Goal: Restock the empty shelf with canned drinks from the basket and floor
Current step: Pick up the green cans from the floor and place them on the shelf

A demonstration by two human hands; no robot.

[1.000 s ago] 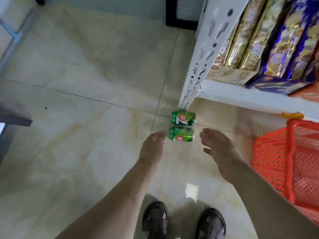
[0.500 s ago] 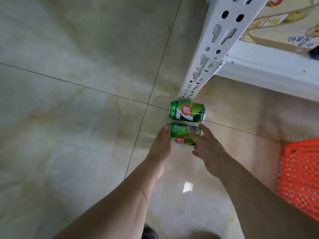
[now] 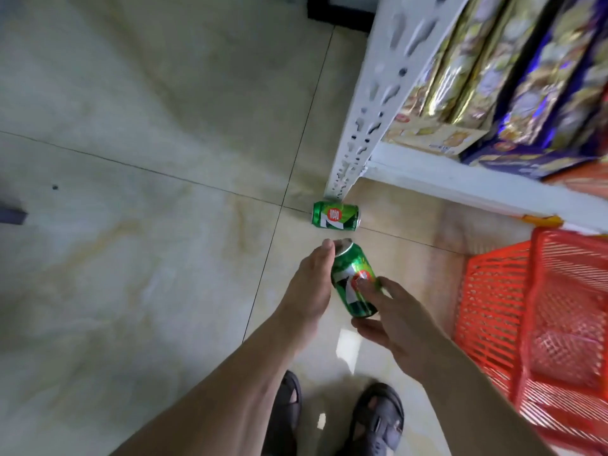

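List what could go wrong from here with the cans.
1. The held can sits between the left hand and only the fingertips of the right hand; it could slip and fall.
2. The second can lies on its side by the shelf post; a nudge may roll it away.

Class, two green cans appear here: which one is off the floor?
The nearer green can, held between the left hand and right hand; the other can lies sideways by the shelf post.
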